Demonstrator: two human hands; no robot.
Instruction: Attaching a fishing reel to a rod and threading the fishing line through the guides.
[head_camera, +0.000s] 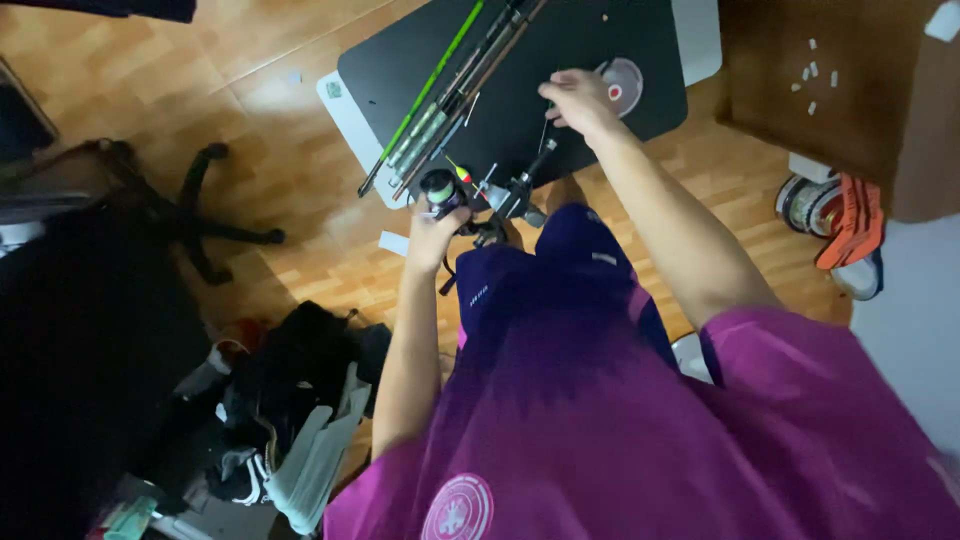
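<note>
A wooden floor (300, 130) spread under everything, and on it stood a small table (600, 60) with a black top. To the left sat a swivel chair base (200, 215), and below it lay a heap of dark clothes (290, 400). At the right edge a pair of orange and white shoes (840, 225) rested beside a brown cabinet (830, 90). A bundle of fishing rods (450, 90), one green, lay slantwise across the table. A round white spool (622, 85) lay on the table top just beside the right hand (580, 100), whose fingers were curled and pinched together, seemingly on a thin line too fine to tell. The left hand (435, 230) was closed around a black fishing reel (440, 190) at the near edge of the table, next to a small float (460, 172) with a yellow and red tip
</note>
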